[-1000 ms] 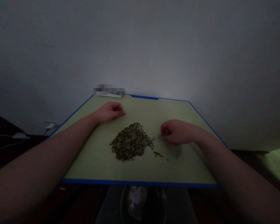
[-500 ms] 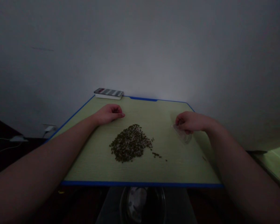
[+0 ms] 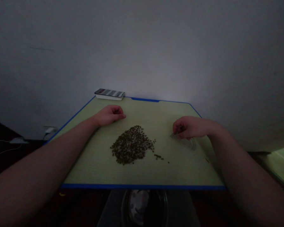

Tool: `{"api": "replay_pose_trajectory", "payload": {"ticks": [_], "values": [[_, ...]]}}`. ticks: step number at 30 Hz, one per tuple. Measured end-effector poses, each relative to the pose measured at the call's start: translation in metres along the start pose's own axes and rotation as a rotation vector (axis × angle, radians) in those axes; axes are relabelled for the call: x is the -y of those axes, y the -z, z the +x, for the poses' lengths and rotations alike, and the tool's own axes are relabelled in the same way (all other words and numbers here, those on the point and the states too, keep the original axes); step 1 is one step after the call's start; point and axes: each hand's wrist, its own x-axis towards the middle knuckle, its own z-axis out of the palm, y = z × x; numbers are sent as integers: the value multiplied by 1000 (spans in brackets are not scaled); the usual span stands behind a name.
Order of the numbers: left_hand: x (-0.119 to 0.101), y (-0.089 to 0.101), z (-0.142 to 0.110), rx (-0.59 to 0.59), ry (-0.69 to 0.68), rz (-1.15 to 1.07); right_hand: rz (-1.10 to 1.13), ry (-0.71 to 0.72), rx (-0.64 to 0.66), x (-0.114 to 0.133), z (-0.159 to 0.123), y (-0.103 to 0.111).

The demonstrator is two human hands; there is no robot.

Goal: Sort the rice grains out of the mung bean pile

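A heap of small greenish-brown beans [image 3: 132, 145] lies in the middle of the pale table [image 3: 97, 170], with a few stray beans [image 3: 158, 156] to its right. Right of the heap, my right hand [image 3: 183, 127] is closed, thumb against fingers, on a clear plastic piece [image 3: 191, 144] with a curved edge. Its see-through body is faint and partly hidden by the hand, so its kind is unclear. My left hand [image 3: 110, 115] rests on the table behind and left of the heap, fingers loosely curled, with nothing visible in them.
A phone [image 3: 110, 92] lies on a white box [image 3: 109, 97] at the far left corner, by the wall [image 3: 142, 47]. A shiny metal bowl [image 3: 144, 208] sits below the table's blue front edge [image 3: 142, 186]. A charger [image 3: 50, 130] is plugged in at left.
My right hand moved right and away from the heap with the clear plastic piece, then came slightly back left and nearer. My left hand and the heap have stayed in place.
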Motion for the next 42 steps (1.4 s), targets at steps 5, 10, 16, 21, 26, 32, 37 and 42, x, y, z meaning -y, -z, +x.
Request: {"api": "replay_pose_trajectory", "payload": {"ticks": [5,10,16,21,26,32,37,42], "values": [[1,1,0,-1,-16,17,-131,91,-227,9,8,-5],[3,1,1,4,-24,7,-164,213,-287,30,24,-26],[1,1,1,-4,0,1,-180,217,-282,36,30,-34],[-1,1,0,-6,4,3,-184,265,-207,35,25,-31],[0,0,0,-4,0,18,-114,255,-207,33,20,-27],[1,0,1,5,-3,2,-129,198,-126,31,20,-28],[0,0,0,8,-14,0,-144,194,-149,30,20,-29],[0,0,0,3,-7,3,-141,187,-178,28,23,-30]]}}
